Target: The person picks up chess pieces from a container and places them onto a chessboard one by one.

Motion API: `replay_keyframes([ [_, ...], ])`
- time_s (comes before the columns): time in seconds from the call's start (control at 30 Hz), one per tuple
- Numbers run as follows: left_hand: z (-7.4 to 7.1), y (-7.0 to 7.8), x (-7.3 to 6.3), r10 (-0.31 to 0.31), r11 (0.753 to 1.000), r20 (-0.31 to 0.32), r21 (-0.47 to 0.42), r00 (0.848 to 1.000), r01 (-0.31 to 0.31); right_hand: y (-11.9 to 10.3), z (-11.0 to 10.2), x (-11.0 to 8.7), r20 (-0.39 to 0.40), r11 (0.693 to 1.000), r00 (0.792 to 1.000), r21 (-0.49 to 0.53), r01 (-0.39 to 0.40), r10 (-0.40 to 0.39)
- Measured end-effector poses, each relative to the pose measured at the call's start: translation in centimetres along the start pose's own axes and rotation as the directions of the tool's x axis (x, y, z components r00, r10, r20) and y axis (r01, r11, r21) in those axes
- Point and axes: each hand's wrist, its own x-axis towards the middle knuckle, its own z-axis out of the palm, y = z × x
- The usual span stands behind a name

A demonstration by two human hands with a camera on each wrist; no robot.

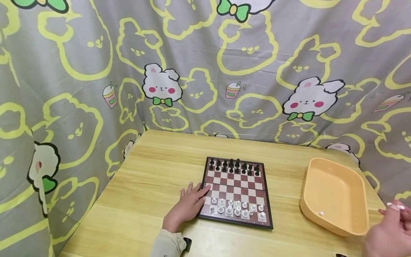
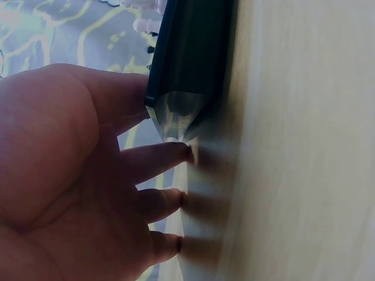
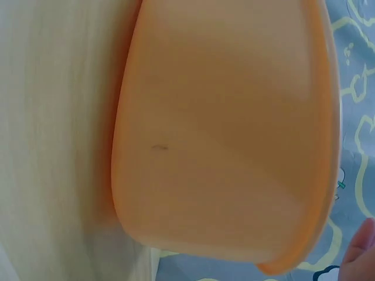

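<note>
On the table lies a magnetic-looking chessboard with brown and white squares. Black chess pieces fill its two far rows; white chess pieces stand in the near ones. My left hand rests at the board's left edge, fingers spread; in the left wrist view, the thumb touches the board's edge and other fingertips meet the table. At the far right, my right hand pinches a small white chess piece beside the orange tray. Another white piece is in the tray.
The wooden table carries the board in the middle and the tray to its right. A grey curtain with yellow outlines and white rabbits hangs along the back and left side.
</note>
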Motion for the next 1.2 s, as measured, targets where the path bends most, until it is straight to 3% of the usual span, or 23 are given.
replay_keyframes([
  [0.1, 0.0, -0.1, 0.0, 0.002, 1.0, 0.002, 0.003, 1.0, -0.002, 0.1, 0.3, -0.7, 0.033, 0.997, 0.999, 0.072, 0.024, -0.026],
  [0.17, 0.0, -0.1, 0.0, 0.003, 1.0, 0.004, 0.004, 1.0, -0.003, 0.4, 0.5, -1.4, 0.076, 0.992, 0.994, 0.099, 0.077, -0.085],
  [0.27, -0.1, -0.2, -0.1, 0.004, 1.0, 0.004, 0.003, 1.0, -0.004, 0.8, 1.0, -3.0, 0.189, 0.978, 0.968, 0.152, 0.141, -0.168],
  [0.33, -0.2, -0.2, -0.1, 0.004, 1.0, 0.002, 0.003, 1.0, -0.004, 1.1, 1.3, -4.4, 0.299, 0.971, 0.933, 0.182, 0.153, -0.203],
  [0.43, -0.3, -0.2, -0.1, 0.0, 1.0, 0.003, -0.002, 1.0, 0.0, 1.5, 1.6, -6.6, 0.486, 0.974, 0.847, 0.174, 0.148, -0.216],
  [0.57, -0.1, -0.2, -0.2, -0.004, 1.0, 0.009, 0.0, 1.0, 0.004, 2.3, 2.0, -9.0, 0.695, 0.971, 0.68, 0.123, 0.207, -0.233],
  [0.67, 0.0, -0.1, -0.2, -0.004, 1.0, 0.01, -0.001, 1.0, 0.004, 2.6, 2.7, -10.3, 0.795, 0.966, 0.561, 0.116, 0.23, -0.23],
  [0.77, -0.1, -0.1, -0.2, -0.005, 1.0, 0.011, -0.012, 1.0, 0.005, 2.8, 3.9, -11.2, 0.858, 0.964, 0.464, 0.118, 0.237, -0.219],
  [0.83, -0.1, -0.1, -0.2, -0.006, 1.0, 0.012, -0.018, 1.0, 0.006, 2.8, 4.9, -11.7, 0.89, 0.952, 0.4, 0.106, 0.288, -0.22],
  [1.03, -0.1, -0.1, -0.2, -0.003, 1.0, 0.018, -0.004, 1.0, 0.003, 2.6, 8.2, -13.3, 0.955, 0.882, 0.234, 0.056, 0.468, -0.185],
  [1.1, -0.1, -0.1, -0.1, 0.001, 1.0, 0.02, -0.001, 1.0, -0.001, 2.4, 9.3, -13.8, 0.965, 0.872, 0.194, 0.06, 0.486, -0.175],
  [1.2, -0.2, -0.1, 0.0, 0.002, 1.0, 0.023, 0.001, 1.0, -0.002, 1.9, 10.9, -14.6, 0.972, 0.871, 0.159, 0.078, 0.486, -0.175],
])
